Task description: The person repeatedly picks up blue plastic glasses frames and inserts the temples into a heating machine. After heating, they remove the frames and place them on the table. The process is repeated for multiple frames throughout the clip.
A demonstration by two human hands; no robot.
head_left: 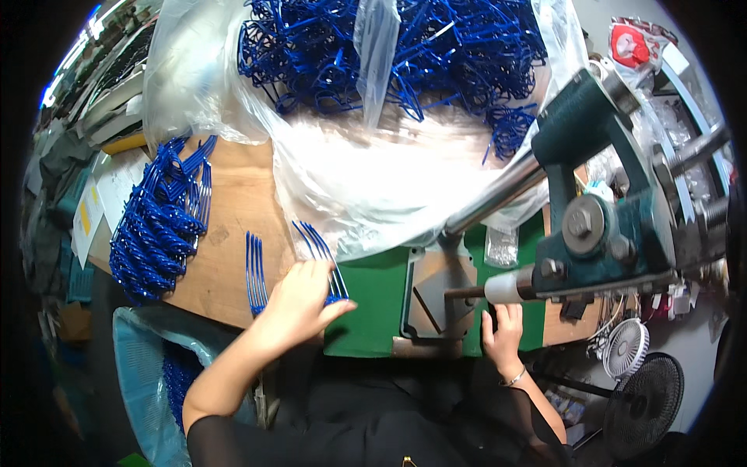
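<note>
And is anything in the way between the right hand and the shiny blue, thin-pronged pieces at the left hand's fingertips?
Yes: the square grey metal press base lies between the right hand and the blue pieces. Nothing visible separates the left hand from those pieces.

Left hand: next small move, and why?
Probably close the thumb in on the blue prongs: the left hand is over them, but its thumb sticks outward and any grip underneath is hidden. The right hand is away by the press.
</note>
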